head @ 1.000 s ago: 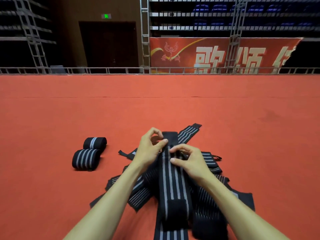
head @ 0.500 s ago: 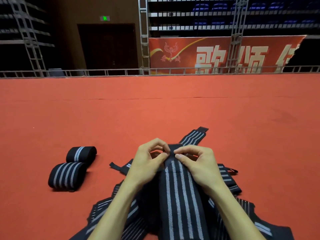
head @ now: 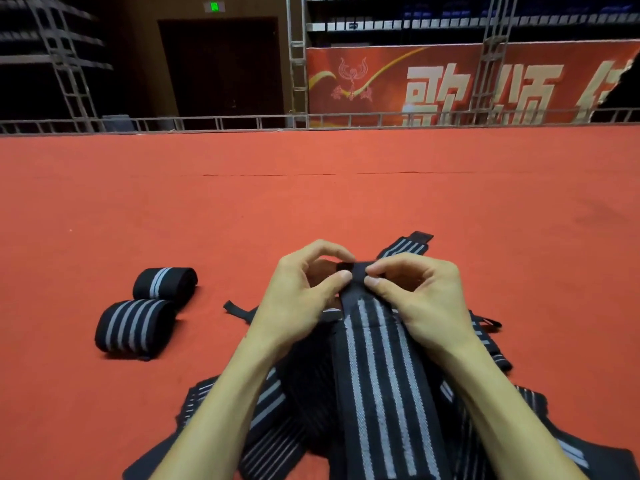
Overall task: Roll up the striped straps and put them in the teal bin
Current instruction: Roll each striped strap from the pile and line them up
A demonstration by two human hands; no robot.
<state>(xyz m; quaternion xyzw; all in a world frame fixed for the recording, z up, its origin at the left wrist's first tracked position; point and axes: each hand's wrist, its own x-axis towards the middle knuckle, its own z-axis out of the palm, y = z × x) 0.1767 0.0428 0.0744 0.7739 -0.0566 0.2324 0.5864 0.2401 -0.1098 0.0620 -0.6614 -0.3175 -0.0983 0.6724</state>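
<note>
Both hands, left (head: 304, 296) and right (head: 412, 292), are pinching the far end of one strap (head: 377, 368); its length is running straight back from the pinch toward the person (rolling goes that way); no bin is showing.

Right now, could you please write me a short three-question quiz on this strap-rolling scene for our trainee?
1. True or false: a teal bin is in view.
2. How many finished rolls lie on the red carpet to the left of the loose pile? A one, B two, C four.
3. Which part of the striped strap do the left hand and the right hand pinch?

Key: 1 false. 2 B. 3 Its plain black far end.
</note>
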